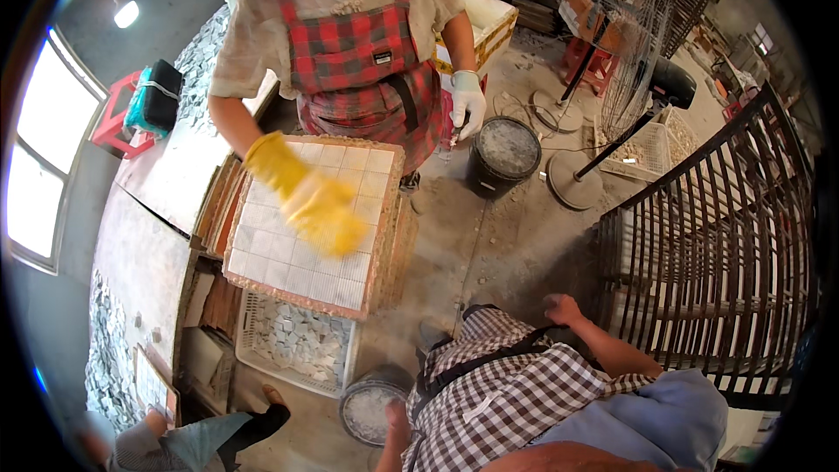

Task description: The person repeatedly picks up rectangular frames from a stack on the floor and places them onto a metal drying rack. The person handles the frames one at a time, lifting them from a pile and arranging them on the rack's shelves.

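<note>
My left hand (pixel 398 416) hangs low beside a dark bucket (pixel 384 380) of pale wet material, apparently touching nothing; how its fingers lie is hard to see. My right hand (pixel 564 308) hangs at my other side, near the dark metal rack, fingers loosely curled with nothing visible in them. Ahead of me, a co-worker in a red plaid apron sweeps a yellow glove (pixel 319 210), smeared by motion, over a square panel of pale tiles (pixel 288 253) on a stack of boards. That person's other hand, in a white glove (pixel 468 105), hangs by the hip, close to something pink.
A white crate (pixel 341 385) of tile pieces stands under the panel. Another dark bucket (pixel 505 150) and a round stand base (pixel 574 180) are on the floor ahead. The slatted metal rack (pixel 708 253) rises at right. At lower left another person works by a table (pixel 131 245).
</note>
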The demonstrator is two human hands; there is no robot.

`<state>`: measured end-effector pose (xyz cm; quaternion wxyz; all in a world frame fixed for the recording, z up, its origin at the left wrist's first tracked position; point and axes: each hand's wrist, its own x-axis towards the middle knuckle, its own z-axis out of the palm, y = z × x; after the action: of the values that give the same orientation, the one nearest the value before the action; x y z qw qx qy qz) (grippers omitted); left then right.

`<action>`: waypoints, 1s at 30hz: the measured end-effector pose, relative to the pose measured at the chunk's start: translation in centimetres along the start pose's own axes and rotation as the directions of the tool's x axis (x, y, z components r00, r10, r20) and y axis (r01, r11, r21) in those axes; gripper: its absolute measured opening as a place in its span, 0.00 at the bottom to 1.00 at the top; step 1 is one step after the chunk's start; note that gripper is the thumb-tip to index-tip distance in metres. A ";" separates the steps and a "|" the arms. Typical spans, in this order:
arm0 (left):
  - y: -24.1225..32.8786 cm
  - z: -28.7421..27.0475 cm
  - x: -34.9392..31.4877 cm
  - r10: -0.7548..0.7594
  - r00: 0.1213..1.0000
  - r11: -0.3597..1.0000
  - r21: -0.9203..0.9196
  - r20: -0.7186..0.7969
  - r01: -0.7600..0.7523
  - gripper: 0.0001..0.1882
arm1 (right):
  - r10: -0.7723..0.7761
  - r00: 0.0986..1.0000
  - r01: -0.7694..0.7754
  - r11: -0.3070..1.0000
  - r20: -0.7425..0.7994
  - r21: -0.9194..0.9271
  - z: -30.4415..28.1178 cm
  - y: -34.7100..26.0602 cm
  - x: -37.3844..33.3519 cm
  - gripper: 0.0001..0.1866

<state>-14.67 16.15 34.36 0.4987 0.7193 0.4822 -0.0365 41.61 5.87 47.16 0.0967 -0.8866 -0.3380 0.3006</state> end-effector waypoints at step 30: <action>34.1 -12.7 4.7 -0.907 0.155 0.317 -0.878 -0.391 -0.360 0.16 | -0.568 0.816 0.395 0.679 0.103 0.619 -15.8 -30.9 22.8 0.17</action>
<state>7.27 27.54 61.45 0.3541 0.0309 0.7621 0.5412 47.81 44.58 60.72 0.3839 -0.6397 -0.4657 0.4760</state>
